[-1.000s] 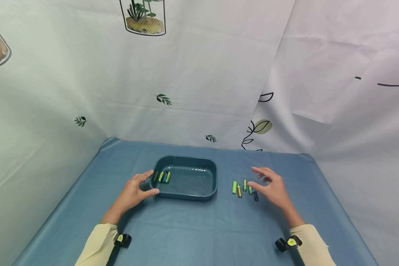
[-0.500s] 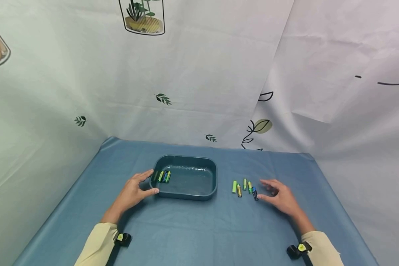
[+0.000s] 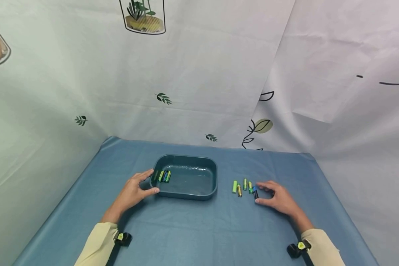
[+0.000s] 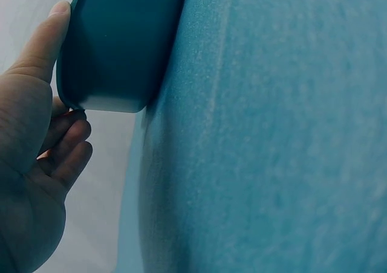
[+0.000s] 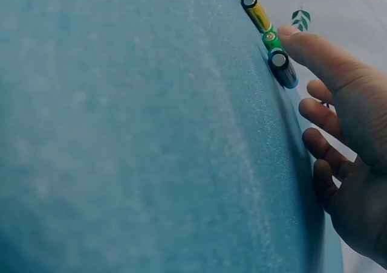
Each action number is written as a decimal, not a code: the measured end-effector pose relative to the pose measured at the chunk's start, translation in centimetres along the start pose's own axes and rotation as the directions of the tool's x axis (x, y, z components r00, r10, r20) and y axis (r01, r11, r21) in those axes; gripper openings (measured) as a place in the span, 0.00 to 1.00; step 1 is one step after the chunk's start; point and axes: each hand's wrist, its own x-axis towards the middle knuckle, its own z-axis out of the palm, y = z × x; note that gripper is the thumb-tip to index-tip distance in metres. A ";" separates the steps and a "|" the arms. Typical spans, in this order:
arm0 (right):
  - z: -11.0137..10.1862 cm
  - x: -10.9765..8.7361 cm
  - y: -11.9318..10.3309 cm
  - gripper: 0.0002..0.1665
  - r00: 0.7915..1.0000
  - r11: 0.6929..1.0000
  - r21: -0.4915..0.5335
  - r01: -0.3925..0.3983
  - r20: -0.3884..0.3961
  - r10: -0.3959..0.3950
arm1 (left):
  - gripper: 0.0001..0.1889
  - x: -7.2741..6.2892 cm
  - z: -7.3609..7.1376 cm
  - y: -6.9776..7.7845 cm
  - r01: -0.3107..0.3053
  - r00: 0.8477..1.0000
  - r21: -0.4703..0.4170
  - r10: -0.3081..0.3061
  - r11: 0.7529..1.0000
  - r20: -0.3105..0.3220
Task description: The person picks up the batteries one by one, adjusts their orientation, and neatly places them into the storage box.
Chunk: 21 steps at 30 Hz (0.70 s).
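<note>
Dark battery (image 5: 284,73) lies flat; right fingers (image 5: 321,116) beside.

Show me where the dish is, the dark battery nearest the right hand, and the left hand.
Dish (image 3: 189,181): head view, bare inside floor.
Dark battery (image 5: 285,73): right wrist view, its side.
Left hand (image 3: 132,191): head view, back of the hand.

From over here I make out a pale cream left sleeve (image 3: 97,244) and a matching right sleeve (image 3: 322,248), each ending beside a stubby black wrist camera (image 3: 127,240) with a small yellow-green patch (image 3: 120,237).
</note>
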 end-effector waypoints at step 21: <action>-0.4 0.9 -0.1 0.32 0.995 0.999 -0.032 0.024 0.101 -0.021 | 0.46 -0.1 0.0 0.0 -0.007 1.000 -0.001 0.007 1.000 -0.002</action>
